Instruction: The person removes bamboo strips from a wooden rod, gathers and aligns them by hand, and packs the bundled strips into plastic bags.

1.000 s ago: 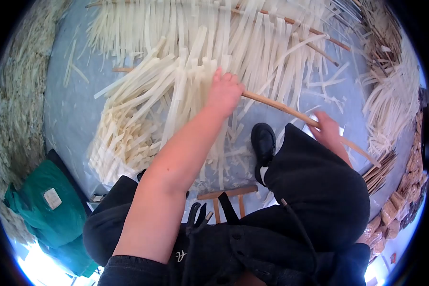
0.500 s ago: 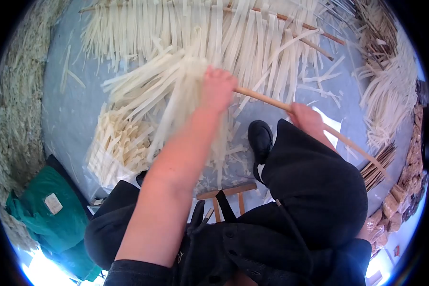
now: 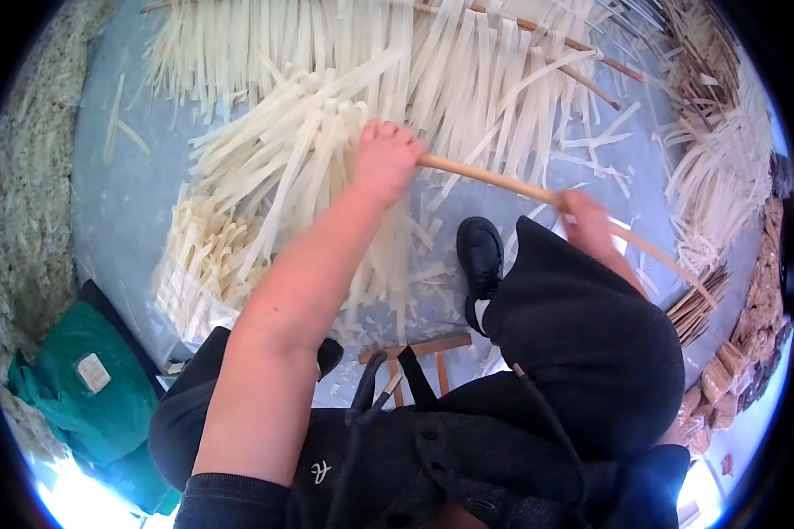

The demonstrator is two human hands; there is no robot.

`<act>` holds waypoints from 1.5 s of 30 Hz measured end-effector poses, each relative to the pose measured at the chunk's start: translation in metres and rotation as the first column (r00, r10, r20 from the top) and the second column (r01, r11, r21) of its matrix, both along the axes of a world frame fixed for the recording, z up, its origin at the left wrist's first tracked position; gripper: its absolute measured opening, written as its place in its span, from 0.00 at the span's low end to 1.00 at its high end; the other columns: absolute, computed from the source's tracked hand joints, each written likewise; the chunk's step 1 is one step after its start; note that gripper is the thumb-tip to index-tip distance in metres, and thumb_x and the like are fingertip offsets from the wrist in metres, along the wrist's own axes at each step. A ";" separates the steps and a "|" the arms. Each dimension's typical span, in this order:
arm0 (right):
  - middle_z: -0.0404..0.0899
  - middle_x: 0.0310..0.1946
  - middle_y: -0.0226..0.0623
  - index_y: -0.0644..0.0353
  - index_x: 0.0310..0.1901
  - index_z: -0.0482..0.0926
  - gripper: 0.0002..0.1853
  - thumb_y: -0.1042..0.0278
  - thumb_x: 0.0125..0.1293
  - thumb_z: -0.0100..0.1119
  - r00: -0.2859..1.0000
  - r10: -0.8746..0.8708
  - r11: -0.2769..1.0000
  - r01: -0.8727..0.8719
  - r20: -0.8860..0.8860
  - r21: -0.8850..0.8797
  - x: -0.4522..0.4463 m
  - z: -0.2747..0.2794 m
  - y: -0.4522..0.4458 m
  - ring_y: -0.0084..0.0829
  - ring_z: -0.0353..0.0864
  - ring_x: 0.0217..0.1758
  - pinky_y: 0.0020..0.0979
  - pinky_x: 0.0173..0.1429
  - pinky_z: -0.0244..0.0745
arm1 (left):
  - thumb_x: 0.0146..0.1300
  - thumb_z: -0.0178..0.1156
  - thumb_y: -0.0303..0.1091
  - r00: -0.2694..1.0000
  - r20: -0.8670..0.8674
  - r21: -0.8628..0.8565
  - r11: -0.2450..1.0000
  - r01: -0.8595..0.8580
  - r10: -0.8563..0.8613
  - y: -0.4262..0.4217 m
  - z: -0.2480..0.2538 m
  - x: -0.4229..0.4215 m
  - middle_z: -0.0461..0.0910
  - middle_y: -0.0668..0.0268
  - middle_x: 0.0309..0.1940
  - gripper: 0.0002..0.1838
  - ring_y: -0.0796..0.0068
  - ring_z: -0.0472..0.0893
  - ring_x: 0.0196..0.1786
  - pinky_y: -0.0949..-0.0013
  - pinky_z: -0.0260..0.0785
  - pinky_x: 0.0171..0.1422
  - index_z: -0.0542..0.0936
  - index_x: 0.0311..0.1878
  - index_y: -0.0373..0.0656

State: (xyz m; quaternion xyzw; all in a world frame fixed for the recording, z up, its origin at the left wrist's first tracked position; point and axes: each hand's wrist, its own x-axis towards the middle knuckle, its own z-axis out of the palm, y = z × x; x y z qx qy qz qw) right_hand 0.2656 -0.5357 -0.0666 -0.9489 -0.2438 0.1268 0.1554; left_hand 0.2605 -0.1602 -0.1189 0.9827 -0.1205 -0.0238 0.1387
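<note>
The strips could slip and fall. Many pale strips [image 3: 326, 132] lie just past the left hand [image 3: 390, 163], and if the long wooden stick [image 3: 490, 179] tips too much, I think any strips on it could slide off into a mess. A hard tug could tear them too, because they look thin and flat. Lots of them lie across each other, so they may catch and tangle. The low end of the stick is near a bundle of thin sticks [image 3: 701, 309], so a big swing might bump it. The black shoe [image 3: 481, 260] is close to loose bits on the floor [image 3: 106, 212], so a step could squash some.

The stick is in both hands. The left fingers are curled in around it, near the strips, and the stick comes out on the right side of that fist. I cannot tell if those fingers pinch a strip as well. The stick's left end is hidden by the hand and the strips. The right hand [image 3: 585, 220] is closed around the stick lower down, and a long piece pokes out past it. Between the two hands the stick is bare, and it slopes down to the right. The strips sit left of the left fingers and well apart from the right ones.
</note>
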 end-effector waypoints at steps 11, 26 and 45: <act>0.77 0.25 0.39 0.55 0.30 0.73 0.14 0.56 0.59 0.65 0.995 -0.077 0.961 0.089 0.058 -0.262 -0.009 0.013 -0.022 0.45 0.79 0.31 0.43 0.35 0.73 | 0.54 0.65 0.35 0.999 -0.048 -0.034 0.999 -0.013 0.012 0.017 -0.017 -0.006 0.75 0.75 0.41 0.08 0.69 0.71 0.57 0.51 0.52 0.74 0.80 0.38 0.58; 0.73 0.20 0.40 0.54 0.23 0.73 0.17 0.56 0.65 0.60 0.890 -0.190 0.933 0.295 0.414 -0.205 -0.032 0.072 -0.128 0.48 0.75 0.25 0.46 0.29 0.67 | 0.58 0.66 0.48 0.965 0.262 -0.110 0.993 0.036 -0.006 -0.019 0.060 -0.019 0.77 0.68 0.54 0.20 0.62 0.70 0.63 0.47 0.53 0.75 0.79 0.53 0.57; 0.75 0.34 0.37 0.59 0.68 0.57 0.25 0.68 0.74 0.51 0.892 -0.405 -0.378 0.036 -0.200 0.925 -0.219 0.317 -0.027 0.30 0.79 0.34 0.31 0.41 0.78 | 0.66 0.59 0.48 0.828 -0.108 -0.524 0.739 0.422 -0.550 -0.255 0.400 -0.181 0.82 0.50 0.38 0.22 0.52 0.82 0.43 0.61 0.73 0.46 0.77 0.53 0.39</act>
